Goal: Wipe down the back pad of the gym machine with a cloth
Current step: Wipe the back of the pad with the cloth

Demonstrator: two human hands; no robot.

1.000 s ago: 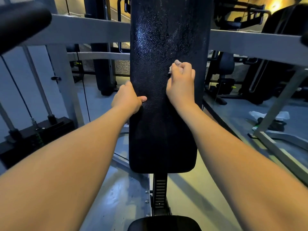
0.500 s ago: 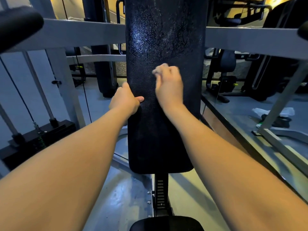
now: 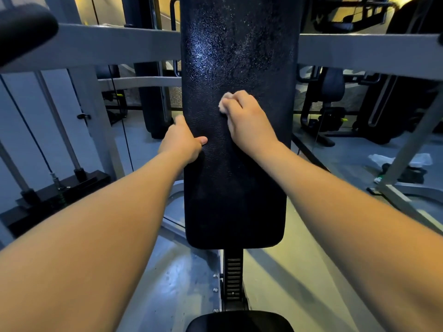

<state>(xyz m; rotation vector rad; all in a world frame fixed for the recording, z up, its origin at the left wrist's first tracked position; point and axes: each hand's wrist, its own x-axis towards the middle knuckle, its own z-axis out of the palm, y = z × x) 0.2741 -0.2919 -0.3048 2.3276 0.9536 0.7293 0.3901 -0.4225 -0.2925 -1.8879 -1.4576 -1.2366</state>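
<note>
The tall black back pad [image 3: 236, 192] stands upright in the middle of the view, its upper part glistening. My right hand [image 3: 247, 121] grips a small pale cloth [image 3: 223, 104] bunched under the fingers and presses it against the pad's middle; only a corner of the cloth shows. My left hand [image 3: 183, 141] grips the pad's left edge, thumb lying across the front face and fingers hidden behind.
A black seat [image 3: 239, 322] sits below the pad on a ribbed post [image 3: 233, 276]. Grey frame bars [image 3: 115, 44] cross behind the pad. A weight stack with cables [image 3: 55, 185] stands at left. Other machines and a white item on the floor [image 3: 402, 161] lie at right.
My right hand with the cloth slid left across the pad from its right side toward the centre. The left hand kept its hold on the left edge.
</note>
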